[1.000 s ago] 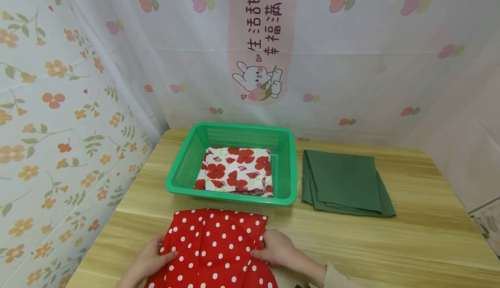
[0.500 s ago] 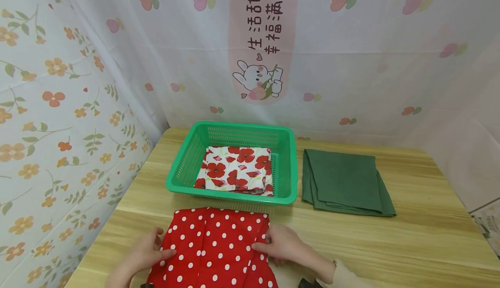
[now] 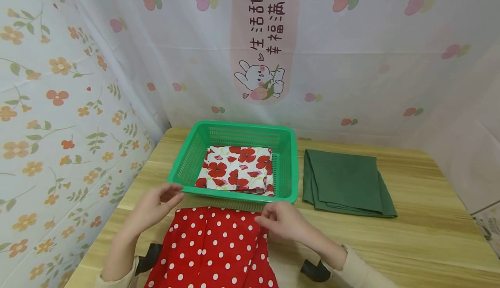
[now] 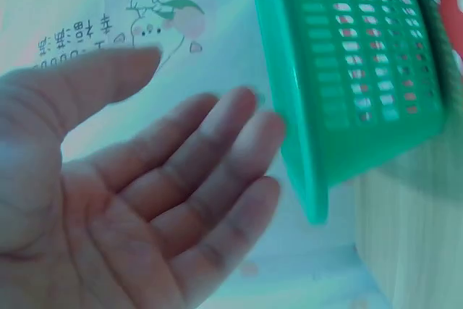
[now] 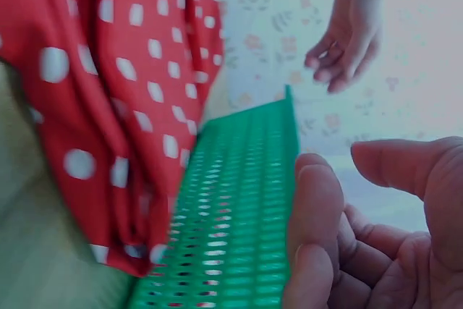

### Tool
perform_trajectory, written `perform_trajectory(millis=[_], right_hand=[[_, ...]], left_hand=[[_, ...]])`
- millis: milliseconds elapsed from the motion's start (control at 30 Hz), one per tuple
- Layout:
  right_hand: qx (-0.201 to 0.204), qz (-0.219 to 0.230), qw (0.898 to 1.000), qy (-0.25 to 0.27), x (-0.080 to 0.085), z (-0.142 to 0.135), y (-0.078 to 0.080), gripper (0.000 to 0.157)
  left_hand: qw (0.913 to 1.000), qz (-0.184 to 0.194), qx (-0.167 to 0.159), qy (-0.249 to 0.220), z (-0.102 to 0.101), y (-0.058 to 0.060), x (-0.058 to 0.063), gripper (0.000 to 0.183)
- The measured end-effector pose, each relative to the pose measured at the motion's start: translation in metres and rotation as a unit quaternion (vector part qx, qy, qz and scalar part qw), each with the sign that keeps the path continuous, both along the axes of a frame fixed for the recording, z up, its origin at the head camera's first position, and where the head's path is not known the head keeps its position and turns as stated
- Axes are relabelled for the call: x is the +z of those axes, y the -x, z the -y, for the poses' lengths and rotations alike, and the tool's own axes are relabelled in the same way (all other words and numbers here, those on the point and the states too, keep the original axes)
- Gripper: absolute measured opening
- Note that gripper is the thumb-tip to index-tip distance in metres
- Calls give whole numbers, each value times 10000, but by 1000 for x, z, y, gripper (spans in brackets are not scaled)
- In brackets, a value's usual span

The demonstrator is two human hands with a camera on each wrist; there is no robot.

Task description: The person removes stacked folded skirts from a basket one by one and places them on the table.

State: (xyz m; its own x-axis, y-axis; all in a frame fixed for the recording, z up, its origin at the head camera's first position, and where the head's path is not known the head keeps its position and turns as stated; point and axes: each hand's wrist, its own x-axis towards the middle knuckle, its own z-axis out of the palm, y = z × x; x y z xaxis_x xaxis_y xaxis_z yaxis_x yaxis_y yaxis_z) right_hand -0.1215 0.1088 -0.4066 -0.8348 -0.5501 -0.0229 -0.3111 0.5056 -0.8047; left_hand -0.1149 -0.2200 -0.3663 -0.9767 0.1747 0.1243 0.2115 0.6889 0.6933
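Red with white dots, the cloth [image 3: 218,244] lies nearest to me, between the two forearms, and its lower end runs out of my head view. Folds go along its length. At the left wrist I see a black piece [image 3: 150,255] beside the beige sleeve, and at the right wrist another black piece [image 3: 315,271].

The left hand [image 3: 157,206] is just outside the upper left corner of the cloth; its thumb stands apart from the lightly bent fingers. The right hand [image 3: 283,220] is at the upper right corner, its fingers bent loosely, with a gap between thumb and forefinger. Neither hand grips the cloth. Whether the left fingertips touch the basket, I cannot tell.

Ahead of both hands, the green plastic basket [image 3: 234,195] stands on the wooden table [image 3: 422,249]. Inside it lies a folded white cloth [image 3: 234,170] with red poppies. Beyond the right hand and farther to its right, a dark green cloth [image 3: 347,181] lies folded, near the basket. Farthest from the hands hangs a pale curtain [image 3: 187,53], where I see a rabbit drawing [image 3: 259,81] under some writing.
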Motion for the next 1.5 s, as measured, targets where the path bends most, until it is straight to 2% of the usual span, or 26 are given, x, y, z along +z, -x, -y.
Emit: perform_trajectory(millis=[133, 200, 400, 567, 700, 833, 1000, 1167, 1367, 1500], right_hand=[[-56, -391, 9984, 398, 11, 1, 11, 16], [-156, -419, 9976, 523, 15, 1, 18, 15], [-520, -476, 9954, 649, 25, 3, 41, 14], [-672, -681, 9930, 697, 31, 8, 57, 14], [-812, -781, 9913, 686, 31, 13, 68, 13], [-980, -964, 9886, 615, 32, 17, 78, 13], [-1175, -1019, 9870, 407, 35, 20, 93, 15], [-1372, -627, 9885, 107, 37, 23, 110, 26], [-1476, -61, 9877, -505, 35, 25, 128, 40], [-1451, 267, 9850, -901, 34, 27, 138, 48]], left_hand=[[9997, -197, 119, -45, -10, 23, 5, 23], [9996, -102, 152, -201, -14, 35, 7, 25], [9926, 580, 59, -1066, -22, 73, 13, 28], [9838, 1125, -36, -1399, -28, 100, 17, 32], [9784, 1479, -26, -1441, -33, 117, 17, 36], [9749, 1730, -24, -1399, -38, 129, 15, 37], [9718, 2013, 247, -1206, -44, 141, 15, 38], [9685, 2258, 603, -861, -49, 154, 15, 39], [9667, 2460, 615, -341, -56, 166, 15, 44], [9626, 2631, 647, 25, -63, 174, 16, 45]])
